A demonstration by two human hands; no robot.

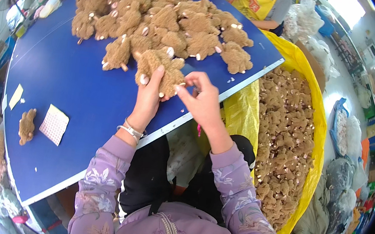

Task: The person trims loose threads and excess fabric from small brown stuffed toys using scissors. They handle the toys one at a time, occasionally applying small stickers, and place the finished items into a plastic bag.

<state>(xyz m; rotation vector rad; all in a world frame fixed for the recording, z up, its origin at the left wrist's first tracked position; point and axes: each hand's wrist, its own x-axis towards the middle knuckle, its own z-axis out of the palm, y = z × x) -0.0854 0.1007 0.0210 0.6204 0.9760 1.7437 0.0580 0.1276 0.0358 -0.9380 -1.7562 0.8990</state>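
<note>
A brown plush toy skin [160,67] with small pale ear pieces is held over the near edge of the blue table [90,89]. My left hand [148,97] grips it from below, thumb on top. At its right side, my right hand [201,101] pinches a small pale piece at the toy's edge between thumb and fingertips. Just beyond lies a big heap of the same brown plush pieces [162,22]. One small brown plush piece [26,126] sits apart at the table's left, beside a sheet of small pink dots [54,124].
A large yellow sack [316,173] full of brown plush pieces [284,145] stands against the table's right edge. A yellow paper slip [16,96] lies at the left. Across the table is a person in a yellow apron [256,2]. Clear plastic bags [341,181] line the right side.
</note>
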